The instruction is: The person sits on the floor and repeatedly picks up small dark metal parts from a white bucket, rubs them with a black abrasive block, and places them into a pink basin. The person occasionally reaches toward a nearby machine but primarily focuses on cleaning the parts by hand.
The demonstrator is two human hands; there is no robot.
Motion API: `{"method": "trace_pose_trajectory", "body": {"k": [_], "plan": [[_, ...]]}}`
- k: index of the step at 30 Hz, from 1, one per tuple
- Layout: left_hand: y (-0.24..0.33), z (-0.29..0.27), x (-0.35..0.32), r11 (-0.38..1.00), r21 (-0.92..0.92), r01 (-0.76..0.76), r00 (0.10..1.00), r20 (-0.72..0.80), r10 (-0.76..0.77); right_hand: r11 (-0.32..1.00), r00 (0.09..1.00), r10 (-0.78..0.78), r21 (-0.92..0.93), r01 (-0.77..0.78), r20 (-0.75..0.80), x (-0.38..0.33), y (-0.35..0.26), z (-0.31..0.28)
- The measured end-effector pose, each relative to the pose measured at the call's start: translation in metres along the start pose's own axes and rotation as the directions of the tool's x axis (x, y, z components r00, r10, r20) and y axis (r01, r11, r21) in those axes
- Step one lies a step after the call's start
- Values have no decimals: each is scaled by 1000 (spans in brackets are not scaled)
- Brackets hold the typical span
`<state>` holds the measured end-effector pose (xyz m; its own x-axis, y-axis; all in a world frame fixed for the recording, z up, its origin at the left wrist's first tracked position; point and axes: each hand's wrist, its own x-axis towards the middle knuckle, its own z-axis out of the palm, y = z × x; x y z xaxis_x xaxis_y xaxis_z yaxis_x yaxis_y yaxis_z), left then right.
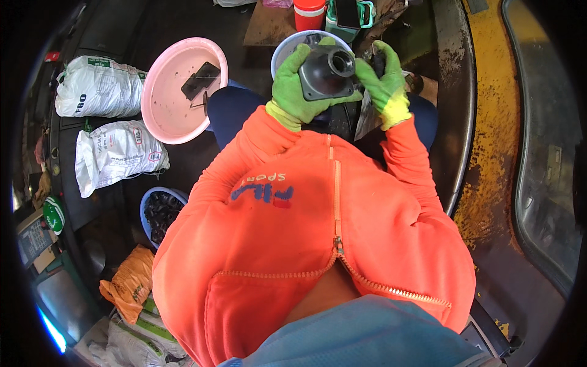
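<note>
Orange sleeves (318, 202) framed our view; our left hand (299, 85) cupped the casting (327, 72) above the lap, grip closed around its base, while our right hand (384, 85) pinched its rim. We judged inspection underway; turning it next needed steady support.

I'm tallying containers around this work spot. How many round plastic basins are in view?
3: a pink basin at upper left, a pale blue basin behind the gloved left hand, and a blue basin of dark parts at lower left. Others may be hidden.
</note>
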<state>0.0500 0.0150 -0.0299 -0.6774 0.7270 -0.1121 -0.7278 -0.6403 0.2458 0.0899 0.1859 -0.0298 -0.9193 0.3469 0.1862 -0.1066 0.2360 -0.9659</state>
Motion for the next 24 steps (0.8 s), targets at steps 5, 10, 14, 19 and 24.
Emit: {"method": "trace_pose_trajectory", "body": {"k": [5,10,14,19,24], "plan": [[15,-6,0,990,141,-7,997,-78,18,991,941,-54,-99,92,333,-7,-13,-32],[16,-1,2,965,262,-4,999,-43,16,818,838,-257,-353,453,481,2,-31,-37],[17,5,-1,973,229,-8,999,-47,19,774,800,-327,-343,532,502,5,-33,-31],[20,9,-2,984,159,-81,997,23,79,862,851,-284,-272,428,441,-3,-23,-25],[19,13,-1,946,254,-201,978,107,179,921,896,-197,-239,308,398,-10,-18,-21]]}}
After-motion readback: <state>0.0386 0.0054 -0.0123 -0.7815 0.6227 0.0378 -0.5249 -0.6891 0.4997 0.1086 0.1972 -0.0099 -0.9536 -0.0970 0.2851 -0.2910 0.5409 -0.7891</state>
